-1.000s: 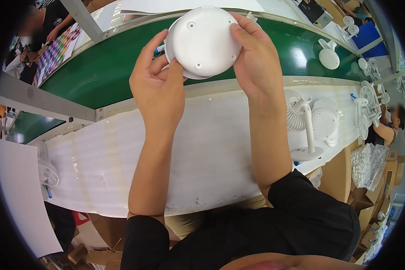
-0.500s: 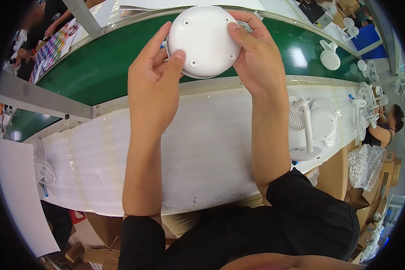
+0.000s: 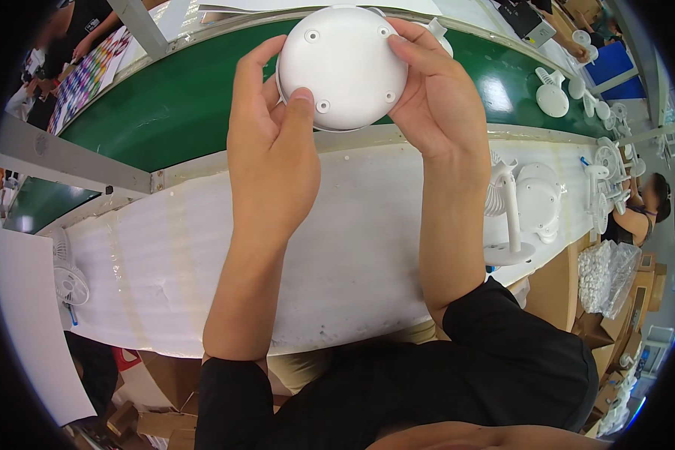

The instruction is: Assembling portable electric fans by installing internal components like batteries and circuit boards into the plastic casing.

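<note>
Both hands hold a small white desk fan by its round base (image 3: 345, 71), whose smooth underside with recessed screw holes faces me. My left hand (image 3: 274, 157) grips the base's left rim, thumb on the lower left of the underside and fingers going behind. With its thumb near the upper right screw hole, my right hand (image 3: 450, 105) closes round the right rim. A bit of white fan shows beyond the right fingers; the rest of it is hidden behind the base and hands. The fan is over the green conveyor belt (image 3: 180, 124), beyond the worktable (image 3: 352, 247).
On the table's right stand a white fan (image 3: 511, 214) and a round-based one (image 3: 538, 199); another fan (image 3: 70, 285) lies far left. More fans (image 3: 552, 99) sit on the belt. A metal post (image 3: 75, 161) stands left. A co-worker (image 3: 641, 210) and cardboard boxes (image 3: 555, 289) are at right.
The base has shifted and turned very slightly, staying in both hands. My left wrist and forearm have swung a little to the right; the fan part past my right fingers shows differently.
</note>
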